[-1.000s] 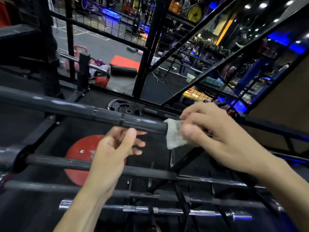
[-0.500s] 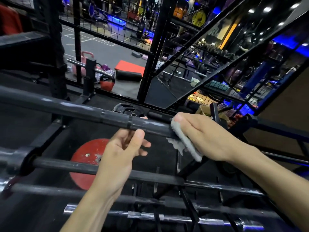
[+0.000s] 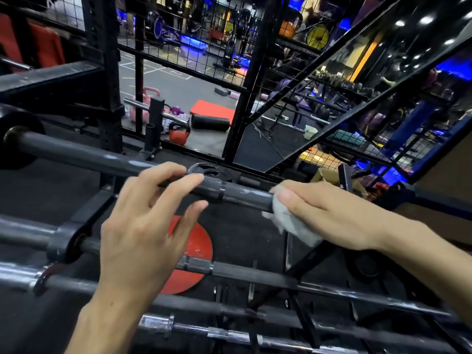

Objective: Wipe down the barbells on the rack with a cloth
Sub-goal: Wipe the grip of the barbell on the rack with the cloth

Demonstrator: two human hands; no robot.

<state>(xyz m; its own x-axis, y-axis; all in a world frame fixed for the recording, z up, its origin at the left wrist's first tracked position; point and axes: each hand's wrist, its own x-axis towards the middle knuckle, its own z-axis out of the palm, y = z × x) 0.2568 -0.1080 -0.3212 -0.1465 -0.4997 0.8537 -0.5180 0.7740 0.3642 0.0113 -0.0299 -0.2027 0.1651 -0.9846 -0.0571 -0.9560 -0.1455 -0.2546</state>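
Observation:
The top grey barbell (image 3: 84, 155) runs from the upper left down to the right across the rack. My left hand (image 3: 143, 231) lies over it near its collar, fingers spread and fairly straight on top and thumb below. My right hand (image 3: 327, 215) grips a white cloth (image 3: 293, 226) wrapped around the same bar just right of the collar. More barbells lie on lower rungs, one dark (image 3: 255, 274) and one chrome (image 3: 229, 335).
A red weight plate (image 3: 196, 249) lies on the floor under the bars, and a black plate (image 3: 207, 171) sits behind the top bar. Black rack uprights (image 3: 107, 72) and wire mesh stand beyond. A red kettlebell (image 3: 178, 135) and roller are on the far floor.
My left hand turned from palm-up beneath the bar to lying over its top. My right hand rolled over the bar, wrapping the cloth around it.

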